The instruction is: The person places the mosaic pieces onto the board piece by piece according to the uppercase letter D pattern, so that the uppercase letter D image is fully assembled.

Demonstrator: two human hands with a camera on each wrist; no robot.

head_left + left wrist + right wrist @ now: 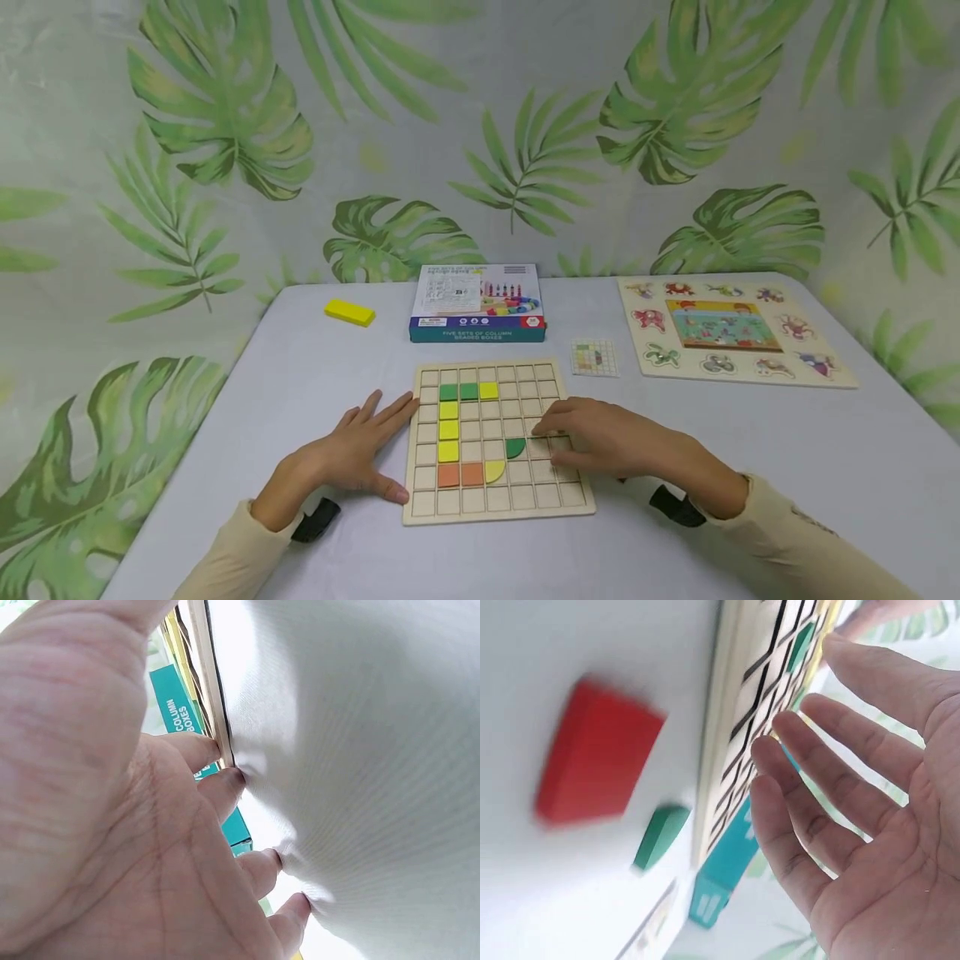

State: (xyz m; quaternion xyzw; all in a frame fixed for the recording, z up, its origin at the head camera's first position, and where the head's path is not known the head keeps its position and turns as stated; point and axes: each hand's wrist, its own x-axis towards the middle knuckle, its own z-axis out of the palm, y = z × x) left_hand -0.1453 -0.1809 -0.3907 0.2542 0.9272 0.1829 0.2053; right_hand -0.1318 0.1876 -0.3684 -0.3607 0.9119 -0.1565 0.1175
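Observation:
A wooden grid board (510, 500) lies on the table. Green squares (459, 392), yellow squares (448, 430), orange squares (460, 475), a yellow quarter-circle tile (495, 472) and a green quarter-circle tile (514, 448) sit in its cells. At the board's left edge, my left hand (348, 457) rests with fingers spread, fingertips touching rim and cloth. My right hand (607, 435) hovers over the right side, fingers slightly bent; the right wrist view shows nothing in its palm. Beside the board there, a red block (600, 754) and a green curved piece (662, 836) lie on the table, hidden in the head view.
Behind the board stands a teal-edged game box (477, 333) with a paper on top. A small pattern card (595, 358) lies to its right. Farther right is a sea-animal puzzle board (738, 367). A yellow block (349, 312) lies at back left.

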